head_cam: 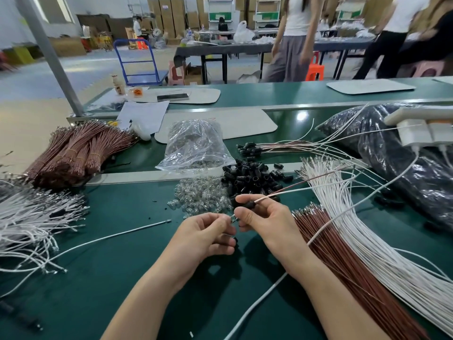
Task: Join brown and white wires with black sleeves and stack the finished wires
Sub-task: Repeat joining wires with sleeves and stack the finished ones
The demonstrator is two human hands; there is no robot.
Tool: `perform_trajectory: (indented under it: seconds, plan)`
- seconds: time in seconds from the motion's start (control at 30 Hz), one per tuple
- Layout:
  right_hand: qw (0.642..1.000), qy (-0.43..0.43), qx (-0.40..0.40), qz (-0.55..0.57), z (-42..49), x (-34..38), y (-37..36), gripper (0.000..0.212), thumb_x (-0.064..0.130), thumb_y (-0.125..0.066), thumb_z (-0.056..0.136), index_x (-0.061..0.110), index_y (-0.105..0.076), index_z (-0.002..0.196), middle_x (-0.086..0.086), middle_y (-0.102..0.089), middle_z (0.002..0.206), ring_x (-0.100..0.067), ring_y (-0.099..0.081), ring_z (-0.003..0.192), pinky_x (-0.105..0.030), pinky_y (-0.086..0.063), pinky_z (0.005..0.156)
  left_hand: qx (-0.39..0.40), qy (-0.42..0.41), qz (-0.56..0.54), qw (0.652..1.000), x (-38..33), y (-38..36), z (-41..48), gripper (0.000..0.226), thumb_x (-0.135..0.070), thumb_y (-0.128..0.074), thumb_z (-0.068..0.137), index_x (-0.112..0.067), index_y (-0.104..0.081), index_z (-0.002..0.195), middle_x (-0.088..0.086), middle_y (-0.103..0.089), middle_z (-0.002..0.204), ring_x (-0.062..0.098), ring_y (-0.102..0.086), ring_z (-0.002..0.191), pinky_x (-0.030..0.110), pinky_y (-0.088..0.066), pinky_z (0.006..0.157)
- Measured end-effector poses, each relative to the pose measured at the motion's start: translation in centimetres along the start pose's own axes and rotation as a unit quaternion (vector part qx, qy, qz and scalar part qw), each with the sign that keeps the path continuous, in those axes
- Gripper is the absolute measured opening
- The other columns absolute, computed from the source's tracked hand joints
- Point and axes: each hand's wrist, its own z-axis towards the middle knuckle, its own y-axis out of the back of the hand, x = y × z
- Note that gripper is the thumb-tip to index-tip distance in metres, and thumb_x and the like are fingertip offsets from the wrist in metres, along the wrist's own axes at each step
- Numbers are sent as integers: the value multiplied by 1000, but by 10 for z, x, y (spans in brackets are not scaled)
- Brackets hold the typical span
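Dark green matted surface [122, 278] in a warehouse-type room: stacked cardboard boxes [169, 15] at the back, a blue hand trolley [137, 62] on the grey floor, people standing [291, 38] by a far table.

Left hand [206, 231]: grip closed, fingertips pinching a small metal wire tip [232, 218]. Right hand [264, 217]: grip closed around a short black sleeve [248, 205], held above the surface at centre. A thin white wire [294, 191] and a thin brown wire [316, 179] run out of the sleeve up to the right.

Just behind the hands are a loose heap of black sleeves [255, 177] and, touching it on the left, a heap of small clear glass bulbs [201, 195]. A crumpled clear plastic bag [196, 146] lies behind the bulbs. Finished wires with black caps [282, 146] are stacked further back, right of the bag.

Right of the forearm, fanned loose brown wires [343, 253] lie beside fanned white wires [367, 229]. A bulky black plastic bag [404, 155] crowds the right edge. Tied bundles of brown wires [73, 153] sit far left, with a tangle of white wires [31, 217] on the near left. A pale raised strip [147, 176] crosses the surface behind the heaps.

Open green room lies left of the left forearm, crossed only by one single white wire [110, 238]. A thick white cable [257, 307] runs between the forearms.
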Motion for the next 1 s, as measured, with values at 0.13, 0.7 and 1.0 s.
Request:
perform_trajectory:
  seconds: [0.13, 0.7, 1.0]
  plan:
    - [1000, -12, 2, -3, 1, 0, 0, 20, 15, -79, 85, 26, -74, 101, 0, -72, 70, -11, -71, 65, -14, -52, 64, -10, -9, 16, 1000, 0, -3, -1, 21, -19, -61, 100, 0, -69, 102, 9, -73, 86, 16, -68, 67, 26, -58, 63]
    - [1000, -10, 3, -3, 3, -1, 0, 22, 21, -79, 86, 38, -75, 99, 0, -74, 74, -11, -72, 69, -15, -53, 69, -7, -52, 88, 995, -1, -1, -2, 22, -25, -58, 102, -8, -72, 98, 5, -73, 86, 17, -66, 65, 27, -55, 56]
    - [1000, -7, 12, 16, 1, 0, 0, 22, 16, -79, 86, 29, -75, 103, 1, -73, 72, -10, -70, 69, -17, -55, 69, -17, -102, 151, 983, 1, -3, -4, 15, -19, -62, 100, -8, -72, 96, 3, -74, 84, 13, -63, 60, 23, -52, 55]
